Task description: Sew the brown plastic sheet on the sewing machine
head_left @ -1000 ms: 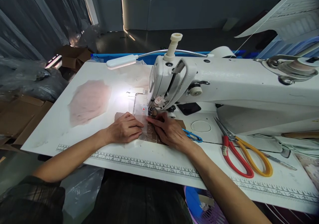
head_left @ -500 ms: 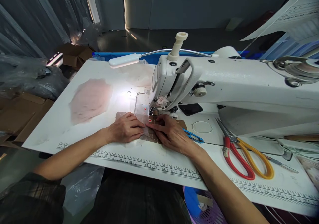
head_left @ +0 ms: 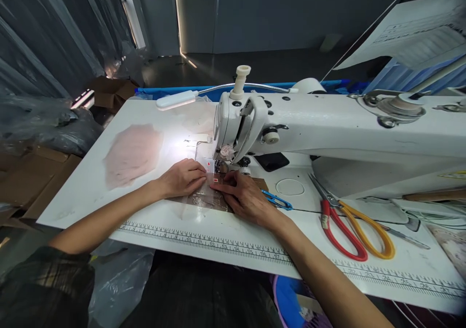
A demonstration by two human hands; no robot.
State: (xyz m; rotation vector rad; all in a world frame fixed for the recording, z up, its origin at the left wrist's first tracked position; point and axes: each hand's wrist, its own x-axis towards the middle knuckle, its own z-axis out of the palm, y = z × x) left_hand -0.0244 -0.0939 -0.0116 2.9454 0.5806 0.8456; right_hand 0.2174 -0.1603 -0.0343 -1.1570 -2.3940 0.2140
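The sewing machine [head_left: 306, 131] has a smooth, glossy painted casing; the translucent workpiece [head_left: 205, 200] is shiny. At left, the pink fabric [head_left: 133, 155] appears sheer, matt and wrinkled, the cartons [head_left: 38, 177] matt cardboard. At right, the scissors [head_left: 332, 200] pair metal blades [head_left: 319, 186] with smooth, plastic-looking handles [head_left: 325, 213].

So the table [head_left: 87, 182] is a plain white top with a ruler scale [head_left: 204, 243] running along the front edge. Big white sewing machine [head_left: 309, 133] takes up the right side. Over on the left there's a crumpled heap of sheer pink fabric [head_left: 133, 155], then a flat brown piece [head_left: 218, 204] near the needle end, plus red-and-yellow-handled scissors [head_left: 332, 200] up front.
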